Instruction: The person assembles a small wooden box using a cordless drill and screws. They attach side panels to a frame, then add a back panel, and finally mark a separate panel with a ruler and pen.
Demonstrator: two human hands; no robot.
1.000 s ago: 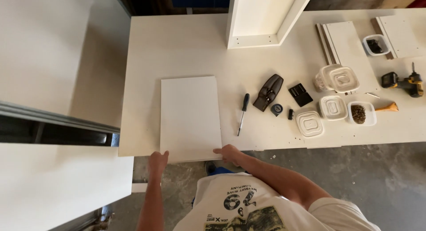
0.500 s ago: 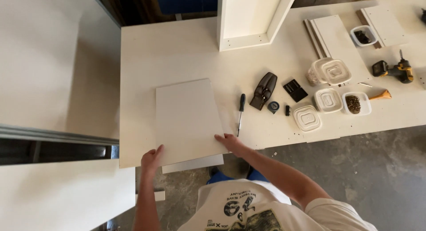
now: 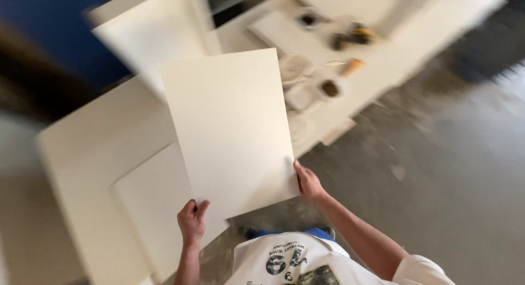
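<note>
A flat white panel (image 3: pixel 229 132) fills the centre of the frame, tilted and lifted clear of the desk (image 3: pixel 82 153). The left hand (image 3: pixel 191 220) grips its lower left corner, fingers curled over the edge; the right hand (image 3: pixel 309 182) clasps the lower right edge. A 2nd white panel (image 3: pixel 150 208) lies flat on the desk just below it. Toward the upper right (all badly blurred) sit small white containers (image 3: pixel 306 93) and a yellow-and-black tool (image 3: pixel 353 34). Grey floor (image 3: pixel 437 170) spreads across the right.
</note>
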